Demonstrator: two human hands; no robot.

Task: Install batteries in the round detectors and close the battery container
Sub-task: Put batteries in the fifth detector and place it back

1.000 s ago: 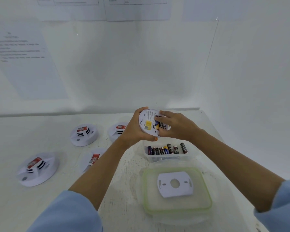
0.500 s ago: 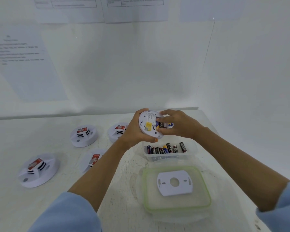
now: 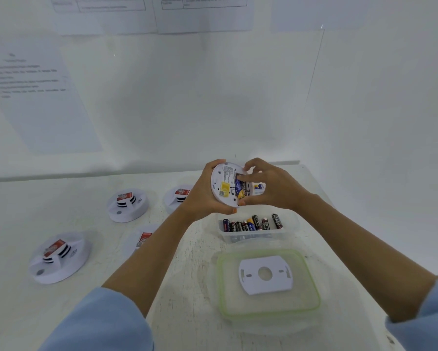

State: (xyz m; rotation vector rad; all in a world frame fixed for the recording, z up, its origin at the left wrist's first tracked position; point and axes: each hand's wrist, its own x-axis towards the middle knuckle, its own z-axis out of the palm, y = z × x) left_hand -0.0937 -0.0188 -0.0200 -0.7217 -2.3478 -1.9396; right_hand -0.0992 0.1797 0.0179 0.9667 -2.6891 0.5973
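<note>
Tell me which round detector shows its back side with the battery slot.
The detector in the left hand, above the battery container; the other four on the table show fronts with red labels.

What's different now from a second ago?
The right hand spread its fingers a bit over the detector: its index finger now lies on the top end of the battery, thumb below it. The left hand still grips the detector. The container, lid, plate and other detectors stayed put.
</note>
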